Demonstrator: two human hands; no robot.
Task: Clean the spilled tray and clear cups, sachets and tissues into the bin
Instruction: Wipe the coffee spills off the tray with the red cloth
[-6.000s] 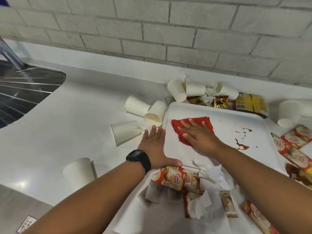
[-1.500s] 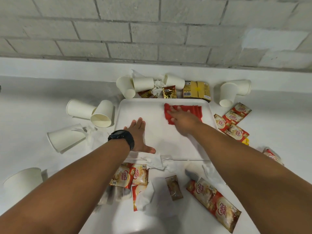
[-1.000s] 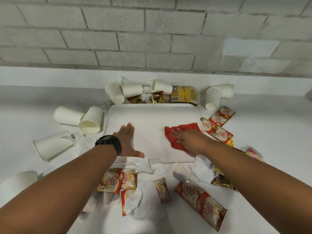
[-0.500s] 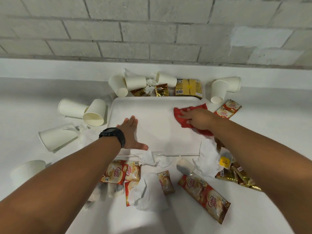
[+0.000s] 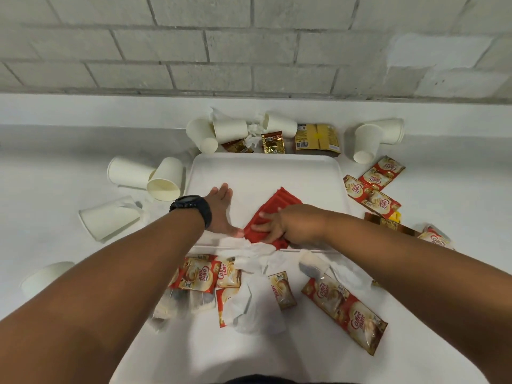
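A white tray (image 5: pixel 266 173) lies on the white counter and looks wiped, with no brown stain visible. My left hand (image 5: pixel 221 212) presses flat on its near-left part, fingers spread. My right hand (image 5: pixel 279 224) presses a red cloth (image 5: pixel 277 209) down at the tray's near edge. White paper cups lie tipped: several left of the tray (image 5: pixel 163 180), several behind it (image 5: pixel 230 128), two at the back right (image 5: pixel 371 139). Red creamer sachets (image 5: pixel 199 275) and crumpled tissues (image 5: pixel 255 249) lie in front of the tray. More sachets (image 5: pixel 371 187) lie to its right.
A grey brick wall rises behind the counter's white upstand. A yellow packet (image 5: pixel 315 137) and brown sachets (image 5: pixel 273 142) lie behind the tray. One cup (image 5: pixel 47 278) stands near the counter's front left edge. No bin is in view.
My right hand has dragged the red cloth from the tray's far right toward its near edge, close to my left thumb. The brown spill seen six seconds ago is gone. My left hand stayed put.
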